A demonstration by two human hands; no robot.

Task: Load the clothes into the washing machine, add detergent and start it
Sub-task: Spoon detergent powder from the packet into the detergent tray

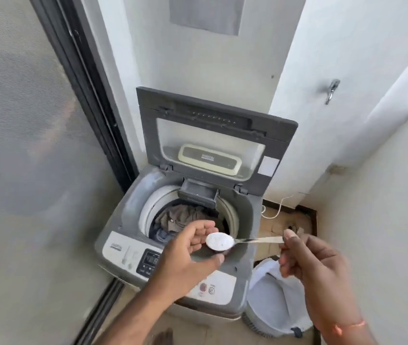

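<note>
The right hand (315,265) pinches the spoon (252,240) by its handle end — heaped detergent (219,240) pointing left over the drum's (231,215) front rim — left hand (190,250) cupped loosely beneath, holding nothing.

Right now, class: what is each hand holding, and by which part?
The right hand pinches a spoon of white powder by the handle's end. The left hand holds nothing; it is cupped under the spoon's bowl.
</note>
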